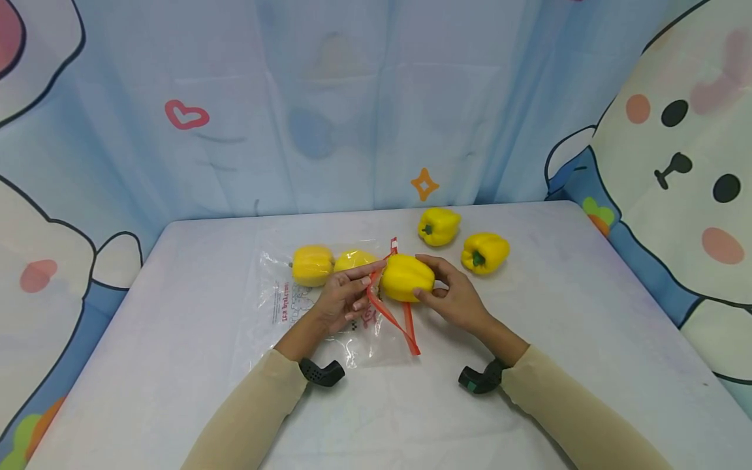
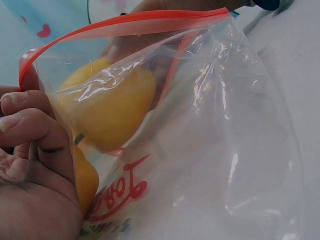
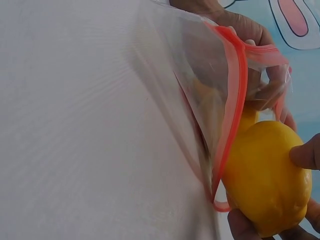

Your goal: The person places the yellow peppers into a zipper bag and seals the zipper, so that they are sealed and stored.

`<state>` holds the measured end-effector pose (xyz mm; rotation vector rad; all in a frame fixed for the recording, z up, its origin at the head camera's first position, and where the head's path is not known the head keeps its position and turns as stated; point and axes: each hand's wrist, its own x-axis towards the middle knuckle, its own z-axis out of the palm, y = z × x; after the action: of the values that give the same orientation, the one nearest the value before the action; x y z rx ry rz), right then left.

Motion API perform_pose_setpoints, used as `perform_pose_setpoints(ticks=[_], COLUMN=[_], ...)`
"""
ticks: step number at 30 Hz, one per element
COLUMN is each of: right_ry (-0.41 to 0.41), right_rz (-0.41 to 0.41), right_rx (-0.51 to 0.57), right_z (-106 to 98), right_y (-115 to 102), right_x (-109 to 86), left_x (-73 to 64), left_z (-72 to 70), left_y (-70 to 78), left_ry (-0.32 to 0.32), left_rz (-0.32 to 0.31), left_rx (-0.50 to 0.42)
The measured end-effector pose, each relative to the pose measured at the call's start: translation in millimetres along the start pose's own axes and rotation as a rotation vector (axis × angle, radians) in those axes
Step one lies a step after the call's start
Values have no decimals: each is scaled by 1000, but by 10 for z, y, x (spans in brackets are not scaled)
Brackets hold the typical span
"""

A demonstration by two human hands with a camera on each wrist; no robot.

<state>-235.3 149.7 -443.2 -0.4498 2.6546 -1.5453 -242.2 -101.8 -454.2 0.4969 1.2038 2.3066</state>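
A clear zip bag (image 1: 364, 349) with a red zip edge lies on the table, its mouth held apart toward the right. My left hand (image 1: 342, 297) pinches the bag's red rim between thumb and fingers. With my right hand (image 1: 455, 294) I grip a yellow bell pepper (image 1: 407, 278) at the bag's mouth. In the right wrist view that pepper (image 3: 270, 175) sits against the red rim, thumb on one side and fingers under it. Inside the bag are two more yellow peppers, one at the left (image 1: 313, 266) and one partly hidden behind my left hand (image 1: 354, 259).
Two loose yellow bell peppers lie on the white table (image 1: 587, 313) beyond my right hand, one farther back (image 1: 438, 226) and one nearer (image 1: 485, 253). A blue curtain (image 1: 329, 117) with cartoon prints hangs behind the table's back edge.
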Motion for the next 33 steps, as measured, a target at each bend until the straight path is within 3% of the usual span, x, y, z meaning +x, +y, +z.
perform_pose_setpoints(ticks=[10, 24, 33], right_ry=[-4, -17, -38], right_rz=[4, 4, 19], right_rx=[8, 19, 25], right_z=[21, 48, 70], right_y=[-7, 84, -9], right_x=[-2, -5, -5], left_x=[5, -10, -12], left_z=[1, 5, 17], left_y=[-2, -6, 3], left_ry=[25, 12, 7], left_rz=[-11, 1, -3], left_rx=[-11, -29, -33])
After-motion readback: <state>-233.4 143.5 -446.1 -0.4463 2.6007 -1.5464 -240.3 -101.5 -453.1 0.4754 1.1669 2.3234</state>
